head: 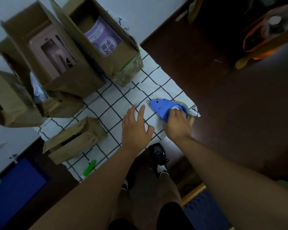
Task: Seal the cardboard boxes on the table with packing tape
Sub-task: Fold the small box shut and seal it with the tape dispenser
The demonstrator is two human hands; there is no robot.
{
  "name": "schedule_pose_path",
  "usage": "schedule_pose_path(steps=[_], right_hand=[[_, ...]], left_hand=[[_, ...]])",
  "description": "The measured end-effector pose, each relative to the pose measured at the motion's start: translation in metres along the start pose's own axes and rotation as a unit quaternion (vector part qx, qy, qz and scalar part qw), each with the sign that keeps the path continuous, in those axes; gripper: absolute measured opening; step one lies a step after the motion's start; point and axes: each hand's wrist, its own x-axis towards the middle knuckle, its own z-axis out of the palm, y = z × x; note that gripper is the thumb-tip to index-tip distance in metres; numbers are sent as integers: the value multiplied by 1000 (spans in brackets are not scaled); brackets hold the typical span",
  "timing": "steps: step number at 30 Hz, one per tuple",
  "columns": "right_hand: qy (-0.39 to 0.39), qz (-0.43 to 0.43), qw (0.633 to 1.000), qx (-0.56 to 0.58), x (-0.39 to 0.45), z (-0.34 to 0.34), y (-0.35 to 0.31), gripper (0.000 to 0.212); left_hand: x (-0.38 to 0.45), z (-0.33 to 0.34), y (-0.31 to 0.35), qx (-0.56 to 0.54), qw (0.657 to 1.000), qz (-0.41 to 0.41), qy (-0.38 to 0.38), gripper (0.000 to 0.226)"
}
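A blue tape dispenser (163, 107) with a yellowish roll of tape lies near the right corner of the checked tablecloth (116, 97). My right hand (178, 125) rests on its rounded end, fingers curled over the roll. My left hand (135, 128) lies flat on the cloth just left of it, fingers spread, holding nothing. Several open cardboard boxes stand at the back left: one with a purple packet inside (106, 47), one with a pink item (56, 63), one at the far left (10, 100). A small flat box (75, 140) lies near the front edge, flaps loose.
A green object (90, 166) lies at the table's front edge. Dark floor surrounds the table on the right, with a stool and an orange-rimmed item (269, 34) at the top right. A blue crate (17, 188) sits low left. My feet stand under the table edge.
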Motion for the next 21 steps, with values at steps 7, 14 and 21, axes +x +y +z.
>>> schedule_pose_path(steps=[7, 14, 21], right_hand=[[35, -10, 999, -40, -4, 7, -1, 34], [110, -123, 986, 1, -39, -11, -20, 12], [86, -252, 960, 86, -72, -42, -68, 6]], left_hand=[[-3, -4, -12, -18, 1000, -4, -2, 70], [3, -49, -22, -200, 975, -60, 69, 42], [-9, -144, -57, -390, 910, -139, 22, 37]])
